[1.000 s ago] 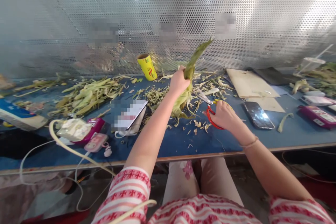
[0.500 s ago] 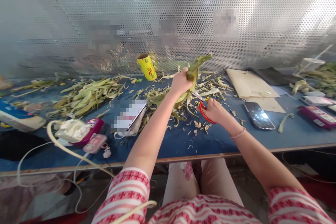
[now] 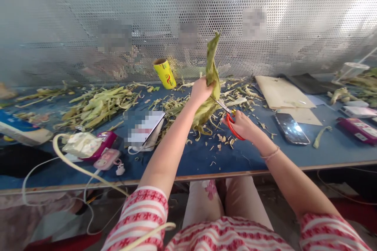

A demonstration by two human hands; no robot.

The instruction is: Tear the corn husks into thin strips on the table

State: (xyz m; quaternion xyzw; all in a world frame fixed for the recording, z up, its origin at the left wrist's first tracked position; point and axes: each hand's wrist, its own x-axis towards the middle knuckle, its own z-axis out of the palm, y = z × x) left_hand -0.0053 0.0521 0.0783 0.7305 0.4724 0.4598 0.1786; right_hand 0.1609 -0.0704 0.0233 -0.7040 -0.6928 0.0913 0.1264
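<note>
My left hand is closed around a long, limp yellow-green leafy stalk, whose top stands up above the fist while its lower leaves hang toward the table. In my right hand is a pair of red-handled scissors. The scissor blades point up and left, their tips against the leaves just right of my left fist. Whether the blades are parted is too small to tell. Beneath both hands lie cut scraps and loose leaf strips on the blue table.
Left of my arm are a pile of pale green stalks, a propped phone and a purple device with a cable. A yellow tube stands behind. To the right lie another phone and cardboard. A perforated metal panel rises behind.
The stalk's upper end has swung from leaning right to nearly upright, and more of its leaves show below my left fist. My right hand and the scissors have shifted slightly right and down.
</note>
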